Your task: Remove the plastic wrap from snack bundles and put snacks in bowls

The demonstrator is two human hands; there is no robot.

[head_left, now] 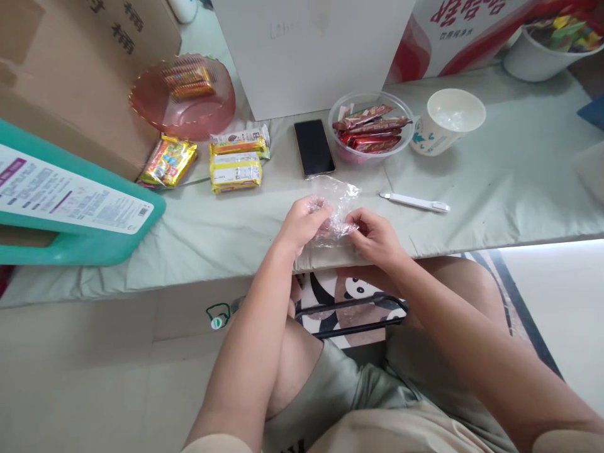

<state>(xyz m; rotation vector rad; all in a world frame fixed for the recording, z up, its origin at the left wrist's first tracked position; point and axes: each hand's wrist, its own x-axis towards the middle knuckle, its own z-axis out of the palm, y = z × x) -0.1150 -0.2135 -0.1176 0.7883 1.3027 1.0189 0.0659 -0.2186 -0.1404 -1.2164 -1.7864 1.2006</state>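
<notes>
A crumpled clear plastic wrapper (340,198) lies between my two hands at the front of the cloth-covered table. My left hand (306,221) grips its left side, with the thumb pressed across it. On the other side, my right hand (375,236) pinches the wrapper's edge between thumb and fingers. Just beyond the wrapper lies a black phone (314,148). A white utility knife (415,202) rests to the right of my right hand. Behind it stands a clear bowl (340,151) of red and brown snack packets (375,129).
Yellow snack packs (236,170) and a yellow-red packet (170,160) lie on the left, before a pink bowl (207,119). A green jug (141,217) stands at the left edge. A paper cup (434,129), a white box (311,63) and a white tub (533,60) stand farther back.
</notes>
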